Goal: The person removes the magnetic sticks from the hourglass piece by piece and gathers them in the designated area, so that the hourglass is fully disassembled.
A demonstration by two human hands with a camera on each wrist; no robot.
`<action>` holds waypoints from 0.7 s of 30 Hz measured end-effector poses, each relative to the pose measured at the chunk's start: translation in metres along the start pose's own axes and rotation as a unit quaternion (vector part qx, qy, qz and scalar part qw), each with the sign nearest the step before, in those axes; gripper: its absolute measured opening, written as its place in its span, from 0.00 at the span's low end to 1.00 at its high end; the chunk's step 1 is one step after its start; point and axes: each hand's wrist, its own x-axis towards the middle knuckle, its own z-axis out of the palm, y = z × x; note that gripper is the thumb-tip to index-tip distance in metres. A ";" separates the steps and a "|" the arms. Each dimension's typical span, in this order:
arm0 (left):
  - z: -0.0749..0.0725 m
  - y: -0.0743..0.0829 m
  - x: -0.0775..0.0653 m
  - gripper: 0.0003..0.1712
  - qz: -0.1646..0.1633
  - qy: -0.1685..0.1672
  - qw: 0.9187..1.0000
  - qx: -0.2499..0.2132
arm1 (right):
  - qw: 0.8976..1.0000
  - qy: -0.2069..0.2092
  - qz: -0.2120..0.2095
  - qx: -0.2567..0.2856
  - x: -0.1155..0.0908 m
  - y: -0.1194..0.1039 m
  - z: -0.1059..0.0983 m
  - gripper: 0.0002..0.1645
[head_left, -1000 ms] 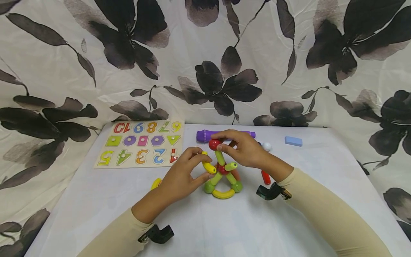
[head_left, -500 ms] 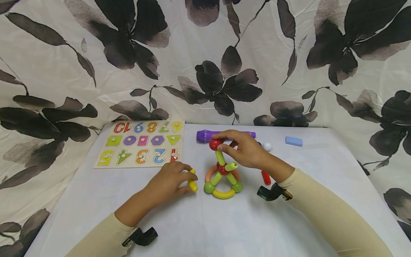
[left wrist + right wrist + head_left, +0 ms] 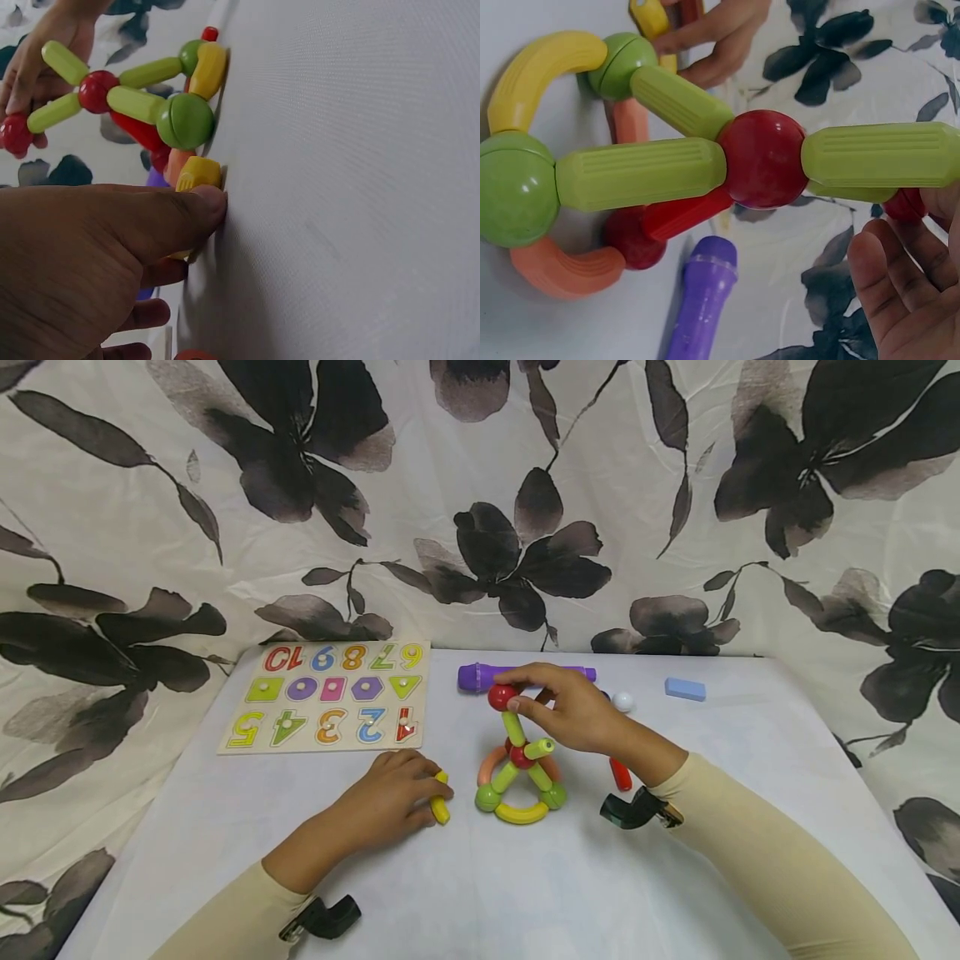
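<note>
A built figure of rods and balls stands on the table, with light green rods [image 3: 513, 728] meeting at a red centre ball [image 3: 765, 159]. Its base joins green balls [image 3: 488, 798], a curved yellow piece [image 3: 522, 814] and curved orange pieces [image 3: 568, 268]. My right hand [image 3: 573, 707] pinches the red ball [image 3: 502, 697] at the figure's top between thumb and fingers. Left of the figure, my left hand [image 3: 386, 802] pinches a yellow curved rod [image 3: 440, 799] low at the table surface. In the left wrist view the thumb covers part of that yellow rod [image 3: 199, 172].
A number and shape puzzle board [image 3: 326, 697] lies at the back left. Behind the figure is a purple microphone-shaped toy [image 3: 477, 677]. On the right are a red rod [image 3: 620, 774], a white ball [image 3: 622, 702] and a blue block [image 3: 686, 689]. Patterned cloth hangs behind.
My left hand has drawn the yellow curved rod away from the figure, leftward and down to the table. The right hand keeps its hold on the top red ball, almost unmoved.
</note>
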 end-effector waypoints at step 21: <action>0.002 0.006 0.002 0.43 -0.061 -0.009 0.998 -0.016 | 1.000 0.005 -0.009 -0.001 -0.001 -0.001 0.000 0.24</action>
